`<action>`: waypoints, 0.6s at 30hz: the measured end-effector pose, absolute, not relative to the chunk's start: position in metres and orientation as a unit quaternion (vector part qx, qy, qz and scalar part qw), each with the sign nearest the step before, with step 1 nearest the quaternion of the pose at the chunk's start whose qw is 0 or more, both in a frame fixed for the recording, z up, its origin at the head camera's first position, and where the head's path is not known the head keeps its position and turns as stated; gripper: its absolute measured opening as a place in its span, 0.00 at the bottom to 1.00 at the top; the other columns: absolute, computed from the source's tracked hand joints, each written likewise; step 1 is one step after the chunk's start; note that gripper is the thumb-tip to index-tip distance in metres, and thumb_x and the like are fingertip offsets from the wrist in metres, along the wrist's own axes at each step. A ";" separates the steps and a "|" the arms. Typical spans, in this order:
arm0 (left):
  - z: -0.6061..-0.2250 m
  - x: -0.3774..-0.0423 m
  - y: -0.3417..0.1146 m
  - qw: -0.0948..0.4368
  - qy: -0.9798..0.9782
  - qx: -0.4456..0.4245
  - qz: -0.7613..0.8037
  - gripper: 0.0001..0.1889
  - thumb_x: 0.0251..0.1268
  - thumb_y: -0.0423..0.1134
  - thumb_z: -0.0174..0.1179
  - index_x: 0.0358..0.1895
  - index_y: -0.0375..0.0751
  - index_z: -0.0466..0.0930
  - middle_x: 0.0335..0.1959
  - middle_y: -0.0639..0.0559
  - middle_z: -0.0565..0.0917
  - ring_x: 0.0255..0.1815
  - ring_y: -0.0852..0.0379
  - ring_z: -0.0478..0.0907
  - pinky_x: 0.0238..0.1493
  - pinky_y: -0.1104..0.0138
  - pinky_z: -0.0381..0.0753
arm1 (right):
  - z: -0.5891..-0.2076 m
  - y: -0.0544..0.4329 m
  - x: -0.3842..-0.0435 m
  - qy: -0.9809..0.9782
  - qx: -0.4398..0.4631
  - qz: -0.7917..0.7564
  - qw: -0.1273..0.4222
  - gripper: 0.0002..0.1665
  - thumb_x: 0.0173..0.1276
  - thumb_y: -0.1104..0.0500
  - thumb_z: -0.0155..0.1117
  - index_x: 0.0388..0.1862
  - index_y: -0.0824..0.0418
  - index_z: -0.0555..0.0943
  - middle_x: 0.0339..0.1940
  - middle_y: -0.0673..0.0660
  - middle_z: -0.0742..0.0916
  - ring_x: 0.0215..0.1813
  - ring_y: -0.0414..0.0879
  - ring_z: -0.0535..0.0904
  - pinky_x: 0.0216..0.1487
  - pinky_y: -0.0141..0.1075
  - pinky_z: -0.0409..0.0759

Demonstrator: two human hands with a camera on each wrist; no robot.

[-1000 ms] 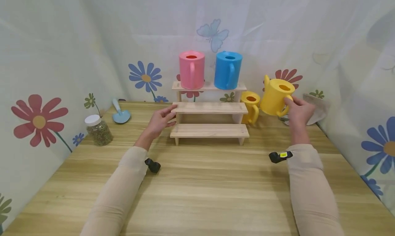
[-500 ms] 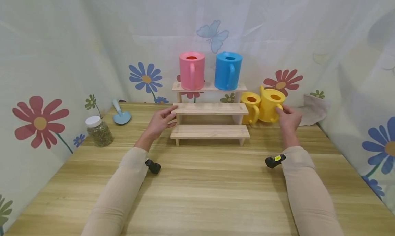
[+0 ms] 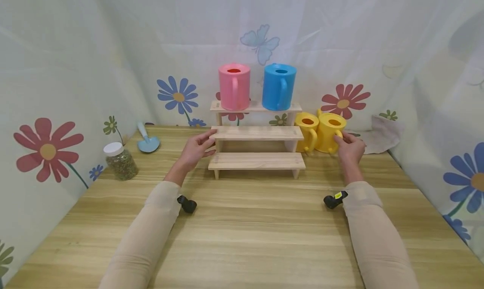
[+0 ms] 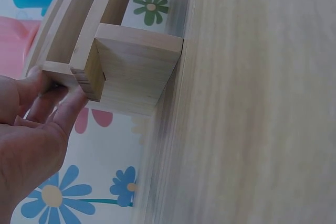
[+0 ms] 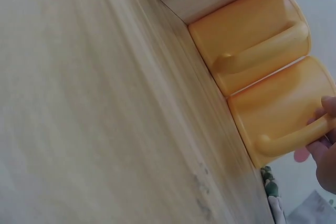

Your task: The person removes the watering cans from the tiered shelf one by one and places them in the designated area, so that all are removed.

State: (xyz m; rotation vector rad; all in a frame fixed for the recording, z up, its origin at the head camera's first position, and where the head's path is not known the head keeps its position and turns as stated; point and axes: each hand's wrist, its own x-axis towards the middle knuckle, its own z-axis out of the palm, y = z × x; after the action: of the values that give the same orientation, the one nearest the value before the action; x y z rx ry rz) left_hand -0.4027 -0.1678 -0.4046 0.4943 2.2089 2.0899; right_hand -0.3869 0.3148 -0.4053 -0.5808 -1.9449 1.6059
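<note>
My right hand (image 3: 351, 148) pinches the handle of a yellow watering can (image 3: 326, 131), which stands upright on the table. Close against its left side is a second yellow watering can (image 3: 302, 144), beside the right end of a three-step wooden stand (image 3: 257, 132). In the right wrist view both cans sit side by side, bases on the wood. My left hand (image 3: 194, 150) holds the left end of the stand's middle step, thumb and fingers around it in the left wrist view. On the top step are a pink watering can (image 3: 234, 89) and a blue watering can (image 3: 275, 89), handles forward.
At the left a lidded jar of dried green bits (image 3: 122, 165) stands near a light blue trowel (image 3: 148, 143). A grey cloth (image 3: 383, 135) lies at the back right. A flower-print curtain (image 3: 181, 28) hangs behind and along both sides of the wooden table (image 3: 257, 230).
My right hand has lowered the yellow watering can and moved it left, from the air down to the table beside the other yellow one. The left hand stays on the stand.
</note>
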 end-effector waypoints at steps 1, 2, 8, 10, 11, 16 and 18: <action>-0.405 -0.403 -0.168 0.030 0.717 0.160 0.678 0.24 0.79 0.39 0.52 0.75 0.43 0.67 0.75 0.41 0.64 0.73 0.42 0.64 0.64 0.51 0.76 | -0.405 0.315 -0.387 -0.723 -0.215 0.597 0.273 0.26 0.70 0.53 0.69 0.64 0.60 0.81 0.56 0.57 0.83 0.54 0.43 0.78 0.57 0.33 0.81; -0.405 -0.403 -0.168 0.031 0.716 0.160 0.678 0.24 0.79 0.39 0.52 0.75 0.43 0.67 0.75 0.41 0.64 0.73 0.42 0.64 0.64 0.51 0.76 | -0.405 0.315 -0.387 -0.723 -0.215 0.597 0.273 0.26 0.70 0.53 0.69 0.64 0.60 0.81 0.56 0.57 0.83 0.54 0.43 0.78 0.57 0.33 0.81; -0.405 -0.401 -0.168 0.030 0.717 0.163 0.677 0.24 0.79 0.39 0.52 0.75 0.43 0.67 0.75 0.41 0.64 0.73 0.42 0.64 0.64 0.49 0.75 | -0.404 0.317 -0.387 -0.724 -0.214 0.601 0.262 0.26 0.69 0.53 0.69 0.64 0.59 0.81 0.55 0.55 0.83 0.54 0.42 0.78 0.57 0.33 0.81; -0.405 -0.401 -0.168 0.029 0.717 0.166 0.676 0.24 0.79 0.39 0.52 0.75 0.43 0.67 0.76 0.41 0.64 0.73 0.42 0.64 0.64 0.49 0.75 | -0.403 0.318 -0.386 -0.718 -0.217 0.610 0.256 0.27 0.68 0.53 0.71 0.64 0.59 0.82 0.53 0.53 0.83 0.53 0.41 0.78 0.58 0.34 0.81; -0.405 -0.401 -0.167 0.028 0.718 0.166 0.676 0.24 0.79 0.39 0.51 0.75 0.43 0.67 0.76 0.41 0.63 0.73 0.42 0.64 0.64 0.48 0.75 | -0.403 0.320 -0.386 -0.709 -0.217 0.620 0.255 0.27 0.66 0.52 0.73 0.63 0.59 0.82 0.51 0.51 0.83 0.52 0.41 0.77 0.59 0.34 0.80; -0.404 -0.402 -0.167 0.028 0.715 0.163 0.679 0.24 0.79 0.39 0.52 0.75 0.44 0.67 0.76 0.40 0.62 0.73 0.40 0.63 0.66 0.43 0.70 | -0.396 0.327 -0.383 -0.640 -0.218 0.688 0.264 0.34 0.53 0.52 0.82 0.59 0.60 0.85 0.45 0.48 0.85 0.49 0.41 0.80 0.58 0.31 0.81; -0.404 -0.403 -0.167 0.029 0.715 0.162 0.679 0.25 0.79 0.40 0.53 0.75 0.45 0.67 0.77 0.42 0.62 0.73 0.41 0.63 0.66 0.43 0.69 | -0.390 0.328 -0.381 -0.620 -0.216 0.704 0.272 0.35 0.52 0.52 0.83 0.59 0.59 0.84 0.45 0.50 0.86 0.49 0.41 0.81 0.58 0.31 0.81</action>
State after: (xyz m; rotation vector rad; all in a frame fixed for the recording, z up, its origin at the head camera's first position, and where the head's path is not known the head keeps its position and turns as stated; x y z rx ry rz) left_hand -0.4031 -0.1667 -0.4037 0.4984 2.2063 2.0964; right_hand -0.3807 0.3278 -0.3904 -0.5814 -1.6692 1.8946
